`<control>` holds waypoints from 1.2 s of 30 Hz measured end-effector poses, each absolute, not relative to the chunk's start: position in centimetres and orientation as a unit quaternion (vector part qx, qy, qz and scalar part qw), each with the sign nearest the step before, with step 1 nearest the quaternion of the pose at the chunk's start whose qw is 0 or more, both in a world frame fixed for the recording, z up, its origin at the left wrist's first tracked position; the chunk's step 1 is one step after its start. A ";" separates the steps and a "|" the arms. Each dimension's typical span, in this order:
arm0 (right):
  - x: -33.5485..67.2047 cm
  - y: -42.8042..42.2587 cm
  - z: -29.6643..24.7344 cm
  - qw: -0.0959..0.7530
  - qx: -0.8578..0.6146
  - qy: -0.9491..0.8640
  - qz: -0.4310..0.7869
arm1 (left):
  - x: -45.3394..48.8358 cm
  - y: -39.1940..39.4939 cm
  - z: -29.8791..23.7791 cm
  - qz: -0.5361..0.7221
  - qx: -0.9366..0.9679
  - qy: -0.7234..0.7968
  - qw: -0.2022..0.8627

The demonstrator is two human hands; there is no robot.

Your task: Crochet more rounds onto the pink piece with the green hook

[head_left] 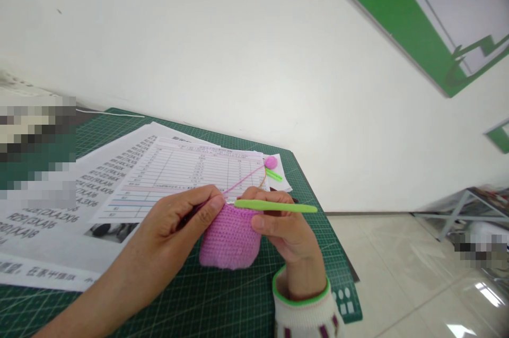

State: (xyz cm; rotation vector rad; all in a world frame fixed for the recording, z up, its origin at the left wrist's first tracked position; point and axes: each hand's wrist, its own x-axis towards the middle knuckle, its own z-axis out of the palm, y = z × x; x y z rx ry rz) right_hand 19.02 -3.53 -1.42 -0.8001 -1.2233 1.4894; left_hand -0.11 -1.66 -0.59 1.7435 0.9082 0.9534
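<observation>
I find the left hand [178, 226] pinching the pink crochet piece [230, 240], on the papers' [191, 168] near side, the right hand [286, 226] closed around the green hook [278, 206], apparently mid-stitch; the next move calls for taut yarn [246, 178].

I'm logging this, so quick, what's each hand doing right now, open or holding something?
Left hand: closed, pinching the upper edge of the pink crochet piece.
Right hand: closed, holding the green crochet hook and touching the piece.

Craft workspace: cutting mat [222, 303], printed sheets [191, 171]
</observation>
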 end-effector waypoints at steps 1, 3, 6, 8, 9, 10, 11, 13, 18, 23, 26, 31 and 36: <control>19.1 -3.5 -1.4 0.510 -0.326 -0.507 0.613 | -0.1 -1.6 -0.6 0.391 0.708 0.366 0.461; 19.2 -3.5 -1.3 0.522 -0.322 -0.505 0.607 | -0.1 -1.5 -0.5 0.398 0.706 0.362 0.462; 19.1 -3.7 -1.1 0.533 -0.327 -0.497 0.601 | -0.1 -1.3 -0.4 0.405 0.703 0.360 0.462; 18.8 -3.8 -1.1 0.536 -0.335 -0.489 0.601 | -0.1 -1.3 -0.5 0.407 0.702 0.362 0.459; 18.6 -3.8 -1.2 0.536 -0.341 -0.484 0.602 | -0.2 -1.3 -0.5 0.407 0.702 0.364 0.458; 18.4 -3.9 -1.3 0.532 -0.346 -0.480 0.605 | -0.2 -1.4 -0.5 0.407 0.702 0.366 0.454; 18.2 -3.9 -1.5 0.529 -0.351 -0.475 0.609 | -0.2 -1.4 -0.6 0.407 0.704 0.368 0.451; 18.0 -3.9 -1.8 0.524 -0.358 -0.465 0.617 | -0.2 -1.5 -0.6 0.405 0.706 0.371 0.446; 18.4 -3.7 -1.8 0.546 -0.365 -0.442 0.611 | -0.3 -1.1 -0.5 0.418 0.699 0.375 0.444; 18.3 -3.7 -1.7 0.553 -0.356 -0.438 0.612 | -0.3 -0.9 -0.4 0.417 0.686 0.376 0.462; 17.8 -3.8 -1.7 0.545 -0.344 -0.439 0.625 | -0.3 -0.9 -0.4 0.417 0.676 0.374 0.479; 17.7 -3.7 -1.5 0.520 -0.327 -0.450 0.648 | -0.2 -0.9 -0.9 0.439 0.621 0.374 0.530; 18.0 -3.7 -2.0 0.481 -0.305 -0.470 0.674 | -0.1 -1.1 -0.9 0.446 0.533 0.362 0.621</control>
